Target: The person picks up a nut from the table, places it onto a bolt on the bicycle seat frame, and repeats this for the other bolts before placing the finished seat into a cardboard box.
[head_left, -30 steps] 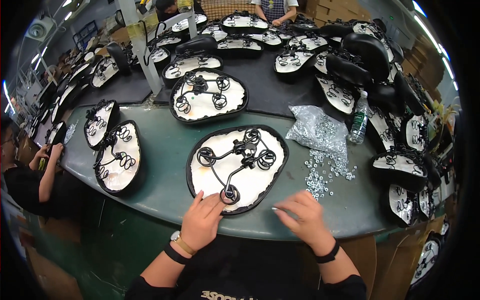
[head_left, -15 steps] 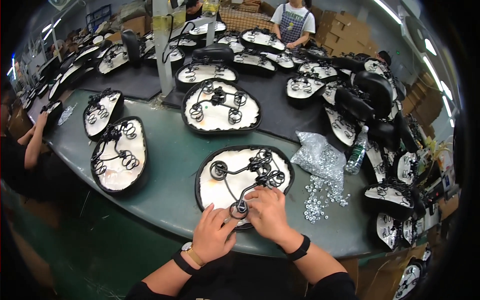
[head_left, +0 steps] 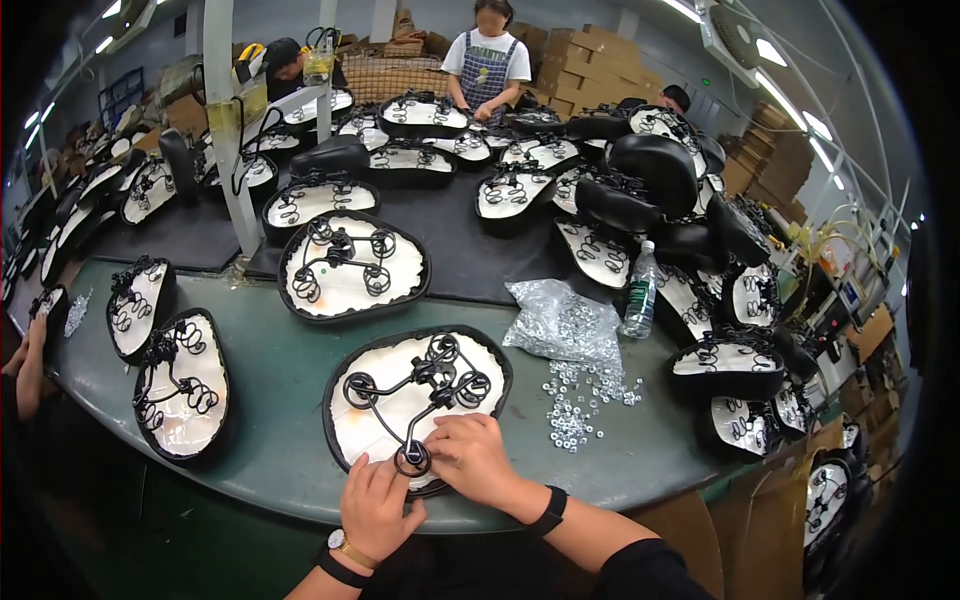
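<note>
An upturned bicycle saddle (head_left: 400,400), white inside with a black rim, lies at the near edge of the green table (head_left: 280,440). A black wire frame with coil springs (head_left: 430,378) sits on it. My left hand (head_left: 375,505) rests at the saddle's near tip, fingers touching the small black ring (head_left: 412,460) of the frame. My right hand (head_left: 475,458) lies on the same tip from the right, its fingers closed at that ring. I cannot tell whether a small part is pinched in them.
Loose silver nuts (head_left: 585,400) and a clear bag of them (head_left: 560,322) lie right of the saddle, beside a water bottle (head_left: 640,297). More upturned saddles (head_left: 352,265) cover the table. Another person's hands (head_left: 25,350) work at far left; people stand at the back.
Both hands moved together from the saddle's near sides onto its near tip. The view has tilted up, so more of the far room shows.
</note>
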A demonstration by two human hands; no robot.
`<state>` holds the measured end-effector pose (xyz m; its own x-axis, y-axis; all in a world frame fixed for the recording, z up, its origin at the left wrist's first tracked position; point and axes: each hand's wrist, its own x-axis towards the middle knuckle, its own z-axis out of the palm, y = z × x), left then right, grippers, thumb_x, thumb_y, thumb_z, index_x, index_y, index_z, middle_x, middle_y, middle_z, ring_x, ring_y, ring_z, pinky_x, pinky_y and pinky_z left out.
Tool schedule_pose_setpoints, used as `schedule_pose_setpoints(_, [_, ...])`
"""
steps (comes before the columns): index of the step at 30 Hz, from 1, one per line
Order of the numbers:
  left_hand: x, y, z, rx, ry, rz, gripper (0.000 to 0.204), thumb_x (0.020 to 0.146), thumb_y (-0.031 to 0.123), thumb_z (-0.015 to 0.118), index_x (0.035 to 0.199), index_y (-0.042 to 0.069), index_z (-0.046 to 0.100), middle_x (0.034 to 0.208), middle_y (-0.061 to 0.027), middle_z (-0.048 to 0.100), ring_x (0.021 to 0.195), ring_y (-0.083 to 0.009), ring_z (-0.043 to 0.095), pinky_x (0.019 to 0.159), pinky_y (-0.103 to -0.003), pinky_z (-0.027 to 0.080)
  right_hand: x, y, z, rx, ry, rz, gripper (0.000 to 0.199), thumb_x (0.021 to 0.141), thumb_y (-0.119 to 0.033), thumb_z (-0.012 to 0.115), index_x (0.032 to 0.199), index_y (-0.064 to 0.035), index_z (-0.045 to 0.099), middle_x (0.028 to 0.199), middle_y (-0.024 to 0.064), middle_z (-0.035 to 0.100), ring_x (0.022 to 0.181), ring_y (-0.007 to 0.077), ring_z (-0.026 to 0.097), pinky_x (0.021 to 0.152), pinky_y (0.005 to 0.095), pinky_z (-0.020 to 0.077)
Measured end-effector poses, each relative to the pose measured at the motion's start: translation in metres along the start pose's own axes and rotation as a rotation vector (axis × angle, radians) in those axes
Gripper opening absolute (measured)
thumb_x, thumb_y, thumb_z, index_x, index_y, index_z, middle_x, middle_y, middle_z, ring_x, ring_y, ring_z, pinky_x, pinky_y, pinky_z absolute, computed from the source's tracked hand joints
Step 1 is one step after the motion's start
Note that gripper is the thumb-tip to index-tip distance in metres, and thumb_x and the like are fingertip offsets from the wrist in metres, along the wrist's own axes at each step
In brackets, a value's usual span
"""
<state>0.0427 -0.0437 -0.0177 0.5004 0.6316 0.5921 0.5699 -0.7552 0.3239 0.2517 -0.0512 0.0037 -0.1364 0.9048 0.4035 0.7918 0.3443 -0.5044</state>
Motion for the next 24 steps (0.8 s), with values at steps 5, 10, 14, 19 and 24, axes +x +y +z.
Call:
schedule_pose_setpoints(5, [0.001, -0.004, -0.008, 0.025, -0.034, 0.051, 0.06, 0.072, 0.022, 0.079, 0.129, 0.008, 0.067, 0.121, -0.0094, 0.062, 0.109, -0.0285, 0.061, 0.105, -0.052, 0.047, 0.0, 0.01, -0.016, 0.035, -0.101, -0.148, 0.021, 0.085, -0.022, 0.079, 0.104, -0.0134, 0.077, 0.118, 0.0004, 0.072, 0.131, 0.0266, 0.06, 0.105, 0.045, 0.0404])
schedule_pose_setpoints(10, [0.004, -0.006, -0.01, 0.032, -0.055, 0.039, 0.058, 0.074, 0.022, 0.079, 0.13, 0.01, 0.067, 0.124, -0.0089, 0.062, 0.11, -0.0272, 0.06, 0.104, -0.05, 0.047, 0.004, 0.014, -0.041, -0.061, -0.217, -0.347, 0.032, 0.09, -0.039, 0.077, 0.11, -0.0139, 0.076, 0.14, 0.0081, 0.064, 0.139, 0.0325, 0.053, 0.108, 0.0483, 0.0411])
schedule_pose_setpoints(14, [0.006, -0.004, -0.012, 0.018, -0.039, 0.035, 0.049, 0.069, 0.021, 0.082, 0.116, 0.012, 0.073, 0.119, -0.0096, 0.062, 0.109, -0.0318, 0.06, 0.102, -0.05, 0.048, 0.009, 0.007, -0.04, -0.205, -0.264, -0.425, 0.04, 0.09, -0.049, 0.073, 0.108, -0.0128, 0.076, 0.146, 0.0111, 0.059, 0.14, 0.0328, 0.05, 0.111, 0.0522, 0.039])
schedule_pose_setpoints(19, [0.002, 0.003, -0.008, 0.047, -0.052, 0.002, 0.054, 0.069, 0.019, 0.081, 0.121, 0.008, 0.07, 0.119, -0.0088, 0.061, 0.109, -0.0272, 0.06, 0.111, -0.051, 0.042, 0.007, 0.009, -0.037, -0.272, -0.275, -0.461, 0.055, 0.087, -0.056, 0.072, 0.117, -0.0101, 0.073, 0.146, 0.0122, 0.058, 0.141, 0.0313, 0.049, 0.112, 0.056, 0.0387])
schedule_pose_setpoints(24, [0.008, 0.021, -0.014, -0.02, -0.095, -0.146, 0.056, 0.073, 0.017, 0.079, 0.126, 0.005, 0.067, 0.122, -0.0088, 0.061, 0.112, -0.0268, 0.06, 0.117, -0.053, 0.033, 0.006, 0.012, -0.034, -0.266, -0.235, -0.488, 0.056, 0.086, -0.057, 0.073, 0.115, -0.0087, 0.074, 0.144, 0.0122, 0.059, 0.14, 0.0312, 0.05, 0.112, 0.056, 0.0392])
